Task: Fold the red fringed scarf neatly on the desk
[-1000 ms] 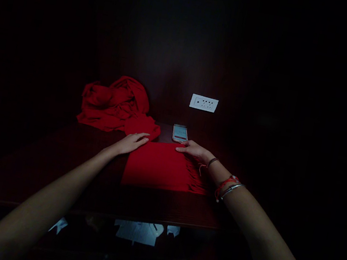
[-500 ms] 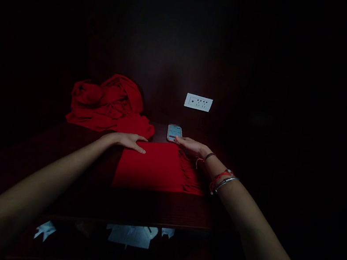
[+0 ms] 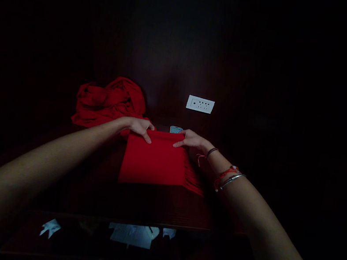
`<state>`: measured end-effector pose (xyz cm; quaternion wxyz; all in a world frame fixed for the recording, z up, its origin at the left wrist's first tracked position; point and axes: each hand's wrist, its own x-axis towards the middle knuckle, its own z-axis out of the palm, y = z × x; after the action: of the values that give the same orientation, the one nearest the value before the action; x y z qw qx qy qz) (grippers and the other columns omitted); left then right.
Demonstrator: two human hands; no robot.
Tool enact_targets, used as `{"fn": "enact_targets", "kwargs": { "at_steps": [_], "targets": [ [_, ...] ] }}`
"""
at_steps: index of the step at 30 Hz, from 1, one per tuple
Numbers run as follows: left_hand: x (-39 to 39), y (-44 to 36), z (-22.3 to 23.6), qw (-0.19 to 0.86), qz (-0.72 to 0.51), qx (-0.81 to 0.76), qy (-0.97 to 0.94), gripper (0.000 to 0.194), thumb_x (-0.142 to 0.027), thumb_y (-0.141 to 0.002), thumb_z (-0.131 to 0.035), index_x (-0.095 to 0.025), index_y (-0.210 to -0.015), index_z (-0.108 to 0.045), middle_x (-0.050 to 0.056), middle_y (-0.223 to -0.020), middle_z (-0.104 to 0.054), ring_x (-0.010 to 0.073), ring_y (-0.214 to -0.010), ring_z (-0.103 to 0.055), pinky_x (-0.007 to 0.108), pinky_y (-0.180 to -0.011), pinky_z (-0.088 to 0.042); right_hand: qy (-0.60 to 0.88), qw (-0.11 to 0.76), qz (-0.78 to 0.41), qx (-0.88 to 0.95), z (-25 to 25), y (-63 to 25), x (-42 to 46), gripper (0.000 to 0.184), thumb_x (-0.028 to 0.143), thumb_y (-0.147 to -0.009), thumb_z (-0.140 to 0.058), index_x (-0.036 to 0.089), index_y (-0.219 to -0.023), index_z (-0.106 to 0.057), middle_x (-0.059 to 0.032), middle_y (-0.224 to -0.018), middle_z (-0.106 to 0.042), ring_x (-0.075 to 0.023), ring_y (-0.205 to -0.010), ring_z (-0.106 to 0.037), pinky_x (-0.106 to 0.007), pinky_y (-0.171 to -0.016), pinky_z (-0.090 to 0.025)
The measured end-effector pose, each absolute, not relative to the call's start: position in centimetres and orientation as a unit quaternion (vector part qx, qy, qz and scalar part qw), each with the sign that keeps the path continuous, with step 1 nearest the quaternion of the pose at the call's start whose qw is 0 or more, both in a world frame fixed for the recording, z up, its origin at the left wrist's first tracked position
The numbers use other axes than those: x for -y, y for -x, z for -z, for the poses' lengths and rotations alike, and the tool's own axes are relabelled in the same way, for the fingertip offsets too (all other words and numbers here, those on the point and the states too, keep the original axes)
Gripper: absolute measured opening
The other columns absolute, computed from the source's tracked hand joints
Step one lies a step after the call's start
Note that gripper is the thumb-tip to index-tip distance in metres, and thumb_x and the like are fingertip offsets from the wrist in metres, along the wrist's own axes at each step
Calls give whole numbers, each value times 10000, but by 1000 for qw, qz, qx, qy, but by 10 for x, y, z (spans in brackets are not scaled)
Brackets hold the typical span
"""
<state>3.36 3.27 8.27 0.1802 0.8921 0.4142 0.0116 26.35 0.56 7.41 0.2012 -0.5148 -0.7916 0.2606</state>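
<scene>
A red fringed scarf (image 3: 154,160), folded into a flat rectangle, has its far edge raised off the dark wooden surface, and its fringe hangs at the right. My left hand (image 3: 142,128) pinches the far left corner, thumb on the near face and fingers behind. At the far right corner, my right hand (image 3: 190,139) grips the same edge in the same way. Just behind that edge a phone (image 3: 176,129) shows only its upper part; the scarf and right hand cover the rest. Bracelets circle my right wrist.
A crumpled heap of red cloth (image 3: 111,101) lies behind my left forearm. A white socket plate (image 3: 200,104) is on the back wall. Below the front edge, papers (image 3: 131,234) and a pale scrap (image 3: 50,228) show on a lower level. The surroundings are very dark.
Both hands have closed on the scarf's far edge and lifted it, so it now hides most of the phone. My right hand has left the phone's side.
</scene>
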Motion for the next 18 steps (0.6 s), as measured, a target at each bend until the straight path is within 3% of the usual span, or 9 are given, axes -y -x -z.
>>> {"fn": "enact_targets", "kwargs": {
  "at_steps": [2, 5, 9, 11, 14, 16, 18],
  "targets": [
    [-20, -30, -105, 8, -87, -404, -911, 308, -363, -611, -576, -147, -830, -565, 13, -767, -605, 166, -697, -547, 282, -671, -430, 504, 237, -129, 821, -97, -267, 5, 320, 265, -560, -664, 135, -837, -571, -32, -775, -578, -164, -725, -515, -280, -681, -397],
    [9, -22, -123, -107, -160, -389, -901, 283, -268, -709, -473, -120, -949, -499, 30, -900, -540, 182, -852, -491, 318, -793, -363, 440, 286, 37, 850, -117, -268, 28, 266, 237, -642, -576, 135, -880, -516, -34, -800, -540, -172, -756, -480, -308, -723, -367],
    [51, -9, -89, -238, -167, -344, -893, 278, -151, -732, -403, -133, -1002, -465, 60, -985, -503, 195, -922, -450, 362, -888, -268, 333, 255, 187, 889, -86, -263, 67, 147, 154, -723, -456, 158, -868, -481, -58, -843, -518, -190, -845, -439, -393, -876, -273],
    [71, -3, -54, -250, -125, -326, -903, 269, -129, -753, -365, -171, -992, -483, 61, -997, -519, 196, -913, -462, 375, -902, -247, 294, 201, 214, 910, -53, -260, 87, 151, 98, -766, -367, 169, -834, -482, -63, -823, -526, -179, -838, -438, -403, -918, -233],
    [95, 8, -10, -184, -69, -276, -941, 303, -112, -782, -330, -218, -1013, -494, 47, -1003, -544, 174, -937, -475, 343, -904, -252, 235, 117, 209, 942, -13, -259, 113, 213, 68, -796, -313, 173, -824, -496, -57, -793, -543, -159, -813, -453, -376, -938, -229],
    [106, 17, 0, -129, -77, -264, -953, 326, -159, -790, -363, -247, -1092, -449, 31, -1096, -512, 162, -1014, -443, 330, -933, -224, 228, 96, 176, 953, -6, -264, 126, 194, 74, -765, -382, 161, -891, -501, -68, -862, -551, -165, -871, -451, -375, -938, -238],
    [111, 25, -4, -75, -97, -275, -954, 393, -279, -783, -421, -252, -1172, -376, 30, -1191, -446, 172, -1089, -387, 330, -955, -204, 249, 104, 122, 955, -12, -272, 131, 292, 79, -702, -466, 151, -984, -485, -84, -955, -539, -178, -947, -434, -377, -918, -268]
  ]
}}
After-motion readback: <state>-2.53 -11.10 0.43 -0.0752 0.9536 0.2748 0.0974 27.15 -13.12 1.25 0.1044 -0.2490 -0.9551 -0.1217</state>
